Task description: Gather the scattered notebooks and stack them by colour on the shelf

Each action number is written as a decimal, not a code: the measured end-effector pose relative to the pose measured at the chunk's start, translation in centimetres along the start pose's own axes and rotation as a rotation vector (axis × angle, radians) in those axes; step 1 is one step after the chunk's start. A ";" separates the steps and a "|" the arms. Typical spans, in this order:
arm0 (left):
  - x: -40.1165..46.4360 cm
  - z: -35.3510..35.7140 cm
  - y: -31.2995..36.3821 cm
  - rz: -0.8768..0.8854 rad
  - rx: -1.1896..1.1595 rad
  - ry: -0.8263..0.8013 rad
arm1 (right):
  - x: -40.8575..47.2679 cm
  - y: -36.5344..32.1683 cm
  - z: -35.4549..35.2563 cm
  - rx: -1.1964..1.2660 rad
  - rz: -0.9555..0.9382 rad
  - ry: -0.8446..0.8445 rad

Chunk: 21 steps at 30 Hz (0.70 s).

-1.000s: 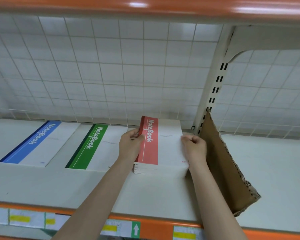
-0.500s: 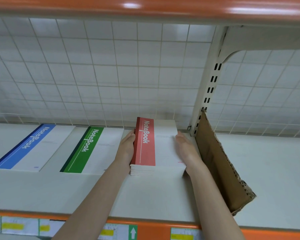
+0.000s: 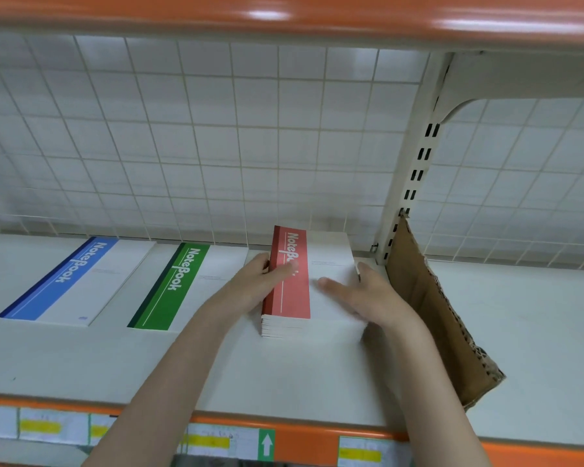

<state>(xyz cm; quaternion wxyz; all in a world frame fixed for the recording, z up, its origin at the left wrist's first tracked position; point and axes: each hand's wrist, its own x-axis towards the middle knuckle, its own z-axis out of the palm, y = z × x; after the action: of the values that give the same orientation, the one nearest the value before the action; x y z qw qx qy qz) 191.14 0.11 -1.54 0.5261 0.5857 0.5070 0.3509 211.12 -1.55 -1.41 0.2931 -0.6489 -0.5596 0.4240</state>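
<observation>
A stack of several red-banded notebooks (image 3: 292, 298) lies flat on the white shelf (image 3: 284, 372), near the back grid. My left hand (image 3: 253, 284) holds the stack's left spine side, with its thumb across the red band. My right hand (image 3: 368, 298) holds the right edge, with its thumb spread over the white cover. To the left lie a green-banded notebook (image 3: 179, 284) and, further left, a blue-banded notebook (image 3: 68, 281), both flat and apart from each other. How many lie under the green and blue covers is hidden.
A torn piece of brown cardboard (image 3: 429, 315) leans against the slotted upright post (image 3: 415, 156), just right of my right hand. A wire grid (image 3: 216, 146) closes the back. An orange shelf edge (image 3: 284, 11) hangs overhead. Price labels (image 3: 209, 441) line the front rail.
Both hands went from pinching the top red notebook to pressing the stack's sides, and now both thumbs lie over the top cover. The stack has stayed in place.
</observation>
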 end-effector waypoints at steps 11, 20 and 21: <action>-1.9 -0.2 0.4 -0.066 0.540 -0.188 | -1.6 -0.5 -0.2 -0.417 -0.040 -0.135; -1.6 -0.3 0.5 -0.062 0.628 -0.165 | -2.0 -0.5 -0.2 -0.434 0.045 -0.089; -1.7 -0.4 0.5 -0.060 0.626 -0.162 | -2.1 -0.5 -0.3 -0.451 0.049 -0.095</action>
<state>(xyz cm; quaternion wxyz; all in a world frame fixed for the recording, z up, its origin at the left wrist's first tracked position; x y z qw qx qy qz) 190.52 -1.36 -0.76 0.3689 0.7299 0.5639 0.1146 211.12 -3.45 -0.34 0.1037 -0.6908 -0.6374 0.3251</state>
